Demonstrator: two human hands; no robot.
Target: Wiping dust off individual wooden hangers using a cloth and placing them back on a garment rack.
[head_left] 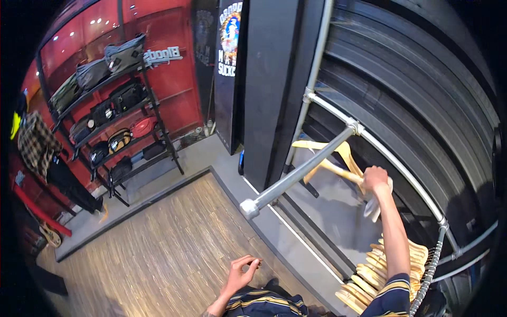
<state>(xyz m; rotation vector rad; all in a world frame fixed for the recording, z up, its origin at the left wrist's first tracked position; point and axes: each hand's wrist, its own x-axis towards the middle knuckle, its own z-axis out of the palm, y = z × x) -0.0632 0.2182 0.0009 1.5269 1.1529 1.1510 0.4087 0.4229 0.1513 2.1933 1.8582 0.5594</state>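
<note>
My right hand (376,179), arm stretched forward, is closed on a whitish cloth (373,209) whose folds hang out below the fingers. It is at the end of a pale wooden hanger (338,169); whether the fingers also grip the wood is hidden. Another wooden hanger (311,144) is beside it, under the grey metal pipe (301,171) that juts toward me. My left hand (242,273) is raised over the wood-look floor, fingers curled to the thumb, with nothing visible in it. Below my right forearm, several wooden hangers (372,274) hang packed together along a rail.
A pipe frame (401,153) stands before a dark ribbed wall (406,63). The jutting pipe ends in a round cap (249,208). A black pillar (266,79) rises ahead. At left are a bag rack (119,116) and a checked shirt (37,142). A raised ledge (195,158) borders the floor.
</note>
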